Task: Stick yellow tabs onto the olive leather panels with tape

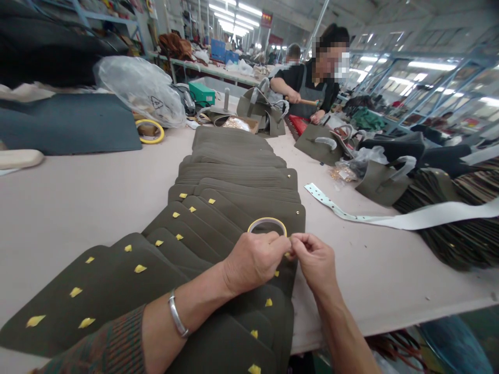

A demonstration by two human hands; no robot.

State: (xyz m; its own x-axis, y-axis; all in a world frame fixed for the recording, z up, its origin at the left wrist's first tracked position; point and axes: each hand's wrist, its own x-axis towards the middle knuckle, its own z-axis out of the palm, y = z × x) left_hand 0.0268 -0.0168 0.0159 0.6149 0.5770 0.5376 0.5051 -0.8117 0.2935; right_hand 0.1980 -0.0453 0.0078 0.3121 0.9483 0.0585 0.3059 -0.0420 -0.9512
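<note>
Fingers of the left hand (pixel 253 259) curl closed on a ring of tape (pixel 267 220), while the right hand (pixel 316 259) pinches thumb to forefinger just beside them; what that pinch grips is too small to tell. The tape shows just beyond the left knuckles, over dark panels (pixel 237 197), its oval's long axis lying from 9 to 3 o'clock and its arc bulging to 12. Yellow tabs (pixel 140 268) dot the panels, which overlap in a row running from 6 to 12, some near ones fanned towards 8. Beneath spreads a pale table (pixel 117 202). From the hands, a white strip (pixel 429 222) reaches in from 3, its dotted end towards 10, across a dark stack (pixel 460 244). At 10 lies a second roll (pixel 161 132) beside a clear bag (pixel 140 88); at 11, a green box (pixel 201 93). Towards 1, a co-worker (pixel 329 93) stands with a wooden handle (pixel 307 102) in one fist (pixel 294 97). Farthest, near 12, lit lamps (pixel 236 16) run in rows overhead.
</note>
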